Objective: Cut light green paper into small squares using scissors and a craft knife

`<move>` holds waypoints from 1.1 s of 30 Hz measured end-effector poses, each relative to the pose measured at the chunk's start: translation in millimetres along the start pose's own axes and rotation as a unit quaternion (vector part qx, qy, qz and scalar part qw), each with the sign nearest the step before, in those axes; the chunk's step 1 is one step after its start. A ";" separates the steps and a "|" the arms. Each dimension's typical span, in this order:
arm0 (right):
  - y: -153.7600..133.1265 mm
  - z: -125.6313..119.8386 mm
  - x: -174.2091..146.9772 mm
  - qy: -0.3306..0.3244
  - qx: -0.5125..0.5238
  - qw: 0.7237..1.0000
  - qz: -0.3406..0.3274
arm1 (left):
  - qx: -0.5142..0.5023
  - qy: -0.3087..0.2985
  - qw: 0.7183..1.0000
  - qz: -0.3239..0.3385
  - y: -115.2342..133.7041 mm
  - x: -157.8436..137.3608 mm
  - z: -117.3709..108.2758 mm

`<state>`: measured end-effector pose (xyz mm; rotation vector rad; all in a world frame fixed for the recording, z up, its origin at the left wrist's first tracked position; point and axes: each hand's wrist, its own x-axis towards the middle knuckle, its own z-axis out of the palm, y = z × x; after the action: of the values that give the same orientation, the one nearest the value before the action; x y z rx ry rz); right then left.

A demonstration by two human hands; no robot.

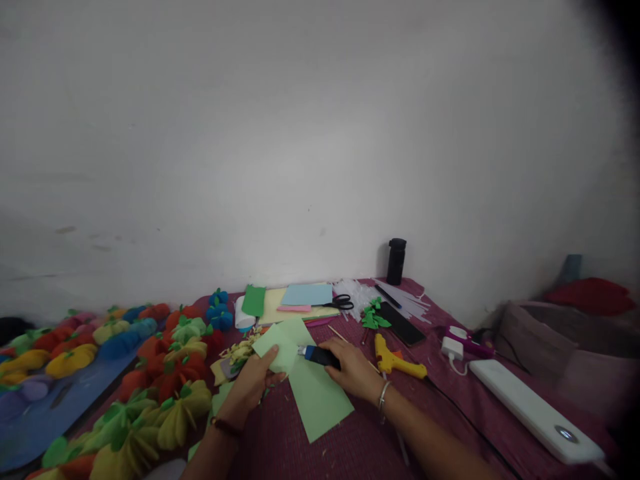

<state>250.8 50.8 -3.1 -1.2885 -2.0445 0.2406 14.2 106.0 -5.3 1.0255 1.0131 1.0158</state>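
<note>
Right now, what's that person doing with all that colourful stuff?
The person's left hand pinches some pale green paper. The right hand grips a blue-and-black tool, its metal tip pointing at the paper; I can't tell if they touch. A yellow glue gun lies on the dark red cloth, to the right of the right hand. Lots of puffy, colourful shapes sit over on the left.

No legible text or labels.
</note>
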 end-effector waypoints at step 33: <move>-0.6 -0.8 2.7 0.013 0.010 1.000 0.020 | 0.020 -0.058 0.998 -0.016 -8.4 -2.4 6.9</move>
<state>250.2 52.6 -1.0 -1.3146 -1.9903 0.2612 21.8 100.8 -11.6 1.0851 0.9543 0.9030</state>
